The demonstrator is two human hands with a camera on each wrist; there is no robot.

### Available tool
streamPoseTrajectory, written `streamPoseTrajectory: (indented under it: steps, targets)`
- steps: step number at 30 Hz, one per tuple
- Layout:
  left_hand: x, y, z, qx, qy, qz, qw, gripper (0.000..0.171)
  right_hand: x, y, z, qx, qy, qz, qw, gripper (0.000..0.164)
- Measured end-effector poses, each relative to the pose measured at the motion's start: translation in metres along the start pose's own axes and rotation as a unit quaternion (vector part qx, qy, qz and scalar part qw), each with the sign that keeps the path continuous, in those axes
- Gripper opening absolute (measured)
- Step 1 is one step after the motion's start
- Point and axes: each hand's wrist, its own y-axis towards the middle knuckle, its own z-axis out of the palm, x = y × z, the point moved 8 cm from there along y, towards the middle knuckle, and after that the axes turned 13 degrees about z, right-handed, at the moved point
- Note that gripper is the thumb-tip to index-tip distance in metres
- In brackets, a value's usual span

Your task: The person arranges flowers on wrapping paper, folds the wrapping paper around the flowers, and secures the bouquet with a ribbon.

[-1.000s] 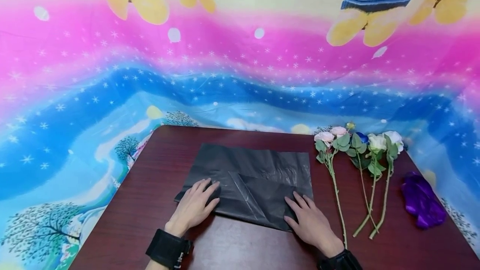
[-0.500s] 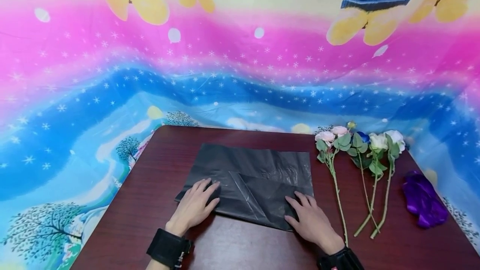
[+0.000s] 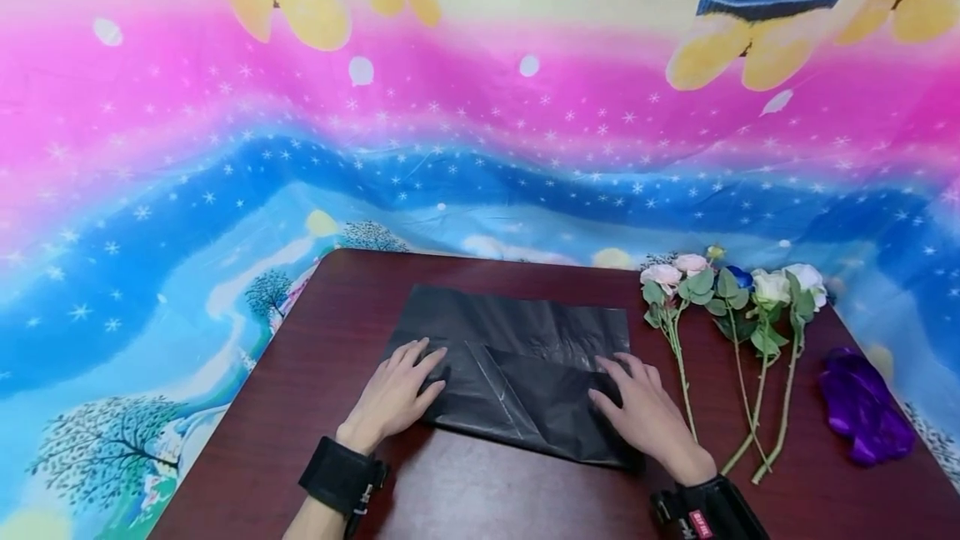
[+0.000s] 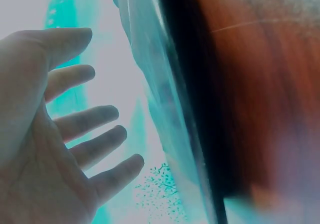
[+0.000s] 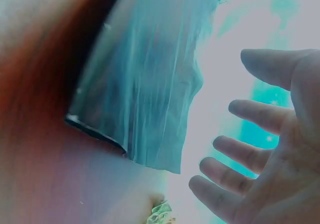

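Observation:
A black wrapping sheet [image 3: 517,319], thin and slightly shiny, lies folded on the table, with a diagonal crease across its front layer. Over its left part is my left hand [image 3: 393,394], fingers spread. My right hand [image 3: 648,411] is above the right end, partly covering that edge. In the left wrist view, a gap separates the straight fingers [image 4: 100,146] from the sheet [image 4: 155,79]. The right wrist view likewise has relaxed, spread fingers [image 5: 240,151] apart from the sheet [image 5: 145,84]. Neither hand holds anything.
Several artificial roses lie right of the sheet: pink roses [image 3: 663,276], a blue one [image 3: 740,277] and white ones [image 3: 771,287]. A bunched purple ribbon [image 3: 862,407] is near the right edge of the dark red table [image 3: 300,357]. A printed cloth [image 3: 450,107] hangs behind.
Both hands have lifted slightly off the sheet, where their fingers rested before. The sheet's near right corner shows farther right under my right hand. The head view has shifted a little.

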Motion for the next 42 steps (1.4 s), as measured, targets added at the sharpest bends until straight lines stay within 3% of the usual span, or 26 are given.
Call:
streamPoseTrajectory:
  steps: [6,29,42]
  targets:
    - [0.000,0.004,-0.003,-0.003,-0.003,0.017,0.9998,0.048,-0.005,0.005,0.002,0.011,0.015,0.003,1.000,0.052]
    - [0.003,0.001,0.006,-0.002,-0.018,-0.002,0.9998,0.048,-0.025,0.018,0.029,0.069,-0.027,0.029,0.997,0.072]
    - [0.001,-0.003,0.009,-0.002,-0.014,-0.007,0.9999,0.048,-0.025,0.018,0.031,0.044,-0.059,0.035,0.997,0.071]
